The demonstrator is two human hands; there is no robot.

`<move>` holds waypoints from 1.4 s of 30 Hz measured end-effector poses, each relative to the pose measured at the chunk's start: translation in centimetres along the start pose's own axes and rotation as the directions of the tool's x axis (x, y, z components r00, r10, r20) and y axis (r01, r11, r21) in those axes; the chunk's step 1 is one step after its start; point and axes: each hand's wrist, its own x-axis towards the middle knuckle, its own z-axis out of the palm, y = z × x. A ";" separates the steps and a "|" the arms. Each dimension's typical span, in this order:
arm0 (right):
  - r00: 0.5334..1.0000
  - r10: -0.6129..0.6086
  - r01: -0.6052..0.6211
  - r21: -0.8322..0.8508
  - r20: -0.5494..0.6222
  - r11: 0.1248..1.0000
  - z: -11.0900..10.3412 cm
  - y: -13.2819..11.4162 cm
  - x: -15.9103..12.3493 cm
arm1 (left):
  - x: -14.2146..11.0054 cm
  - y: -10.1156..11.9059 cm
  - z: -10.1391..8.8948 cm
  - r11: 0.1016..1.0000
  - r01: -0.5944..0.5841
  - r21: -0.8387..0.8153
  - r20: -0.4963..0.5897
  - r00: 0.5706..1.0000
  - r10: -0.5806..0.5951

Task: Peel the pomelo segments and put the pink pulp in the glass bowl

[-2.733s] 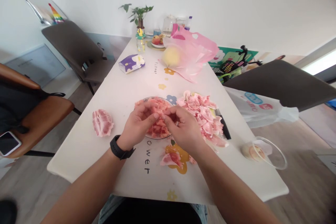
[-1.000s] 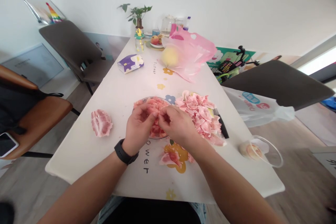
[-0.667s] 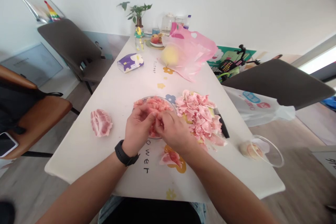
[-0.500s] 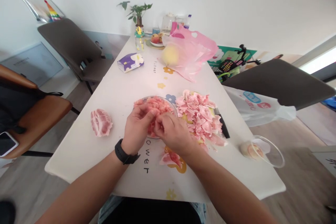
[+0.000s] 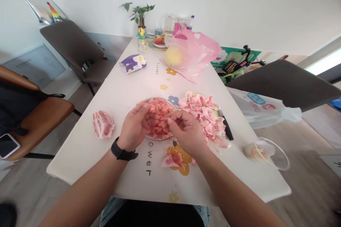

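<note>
Small cubes of raw meat (image 5: 161, 108) fill a round plate (image 5: 174, 105) in front of me. Over its left side, my left hand (image 5: 135, 124), with a black band at the wrist, has loosely curved fingers and a gap before the thumb. My right hand (image 5: 188, 129) is at the plate's right edge, thumb and forefinger pinched together; whatever sits between them is too small to make out. To the right lies a heap of pale, fatty meat trimmings (image 5: 201, 113). A separate scrap of meat (image 5: 174, 160) is on the table nearer me.
A larger chunk of meat (image 5: 103, 124) lies at the left. Right of the trimmings is a black knife handle (image 5: 226, 127). Farther back are a purple tissue pack (image 5: 133, 64) and a pink plastic bag (image 5: 197, 51). A white bag (image 5: 253, 108) hangs by the right chair.
My hands were together over the plate and have drawn apart, left hand to the left, right hand to the right. More of the cubed meat shows between them.
</note>
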 end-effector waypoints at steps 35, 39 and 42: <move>0.950 -0.305 0.185 -0.914 0.071 0.361 -7.0 -0.3 2.6 | -0.3 0.0 -0.2 0.995 -0.025 0.097 0.049 0.999 0.020; 0.937 -0.303 0.315 -0.795 0.173 0.519 -3.9 -1.4 2.3 | -0.6 -0.1 0.1 0.988 -0.015 0.156 0.058 0.998 0.006; 0.928 -0.295 0.358 -0.759 0.226 0.544 -2.7 -2.1 2.5 | -0.7 -0.2 0.3 0.983 -0.027 0.180 0.069 0.998 0.015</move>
